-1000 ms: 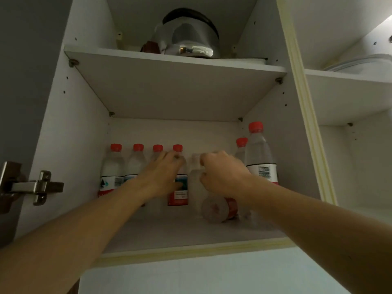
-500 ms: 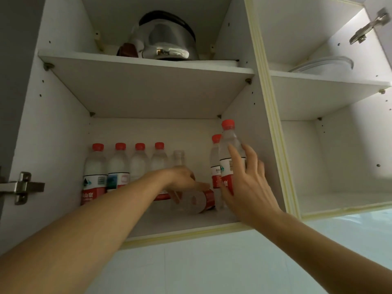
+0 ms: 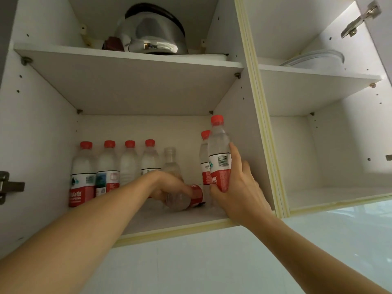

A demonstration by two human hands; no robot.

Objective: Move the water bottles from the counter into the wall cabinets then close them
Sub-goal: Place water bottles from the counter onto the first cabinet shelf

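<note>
Both cabinets are open. On the lower shelf (image 3: 148,221) of the left cabinet, several red-capped water bottles (image 3: 83,175) stand in a row at the back, beside a capless clear bottle (image 3: 170,160). One bottle (image 3: 186,199) lies on its side in front; my left hand (image 3: 167,185) grips it. My right hand (image 3: 237,187) holds an upright red-capped bottle (image 3: 219,155) near the right wall, in front of another standing bottle (image 3: 204,158).
A steel kettle (image 3: 154,37) sits on the upper left shelf. The right cabinet holds a glass lid or dish (image 3: 314,60) on its upper shelf. Door hinges show at far left (image 3: 8,186) and top right (image 3: 360,20). White tiled wall lies below.
My right hand has closed round the upright bottle at the right. My left hand has settled on the fallen bottle. The view has shifted right since a second ago.
</note>
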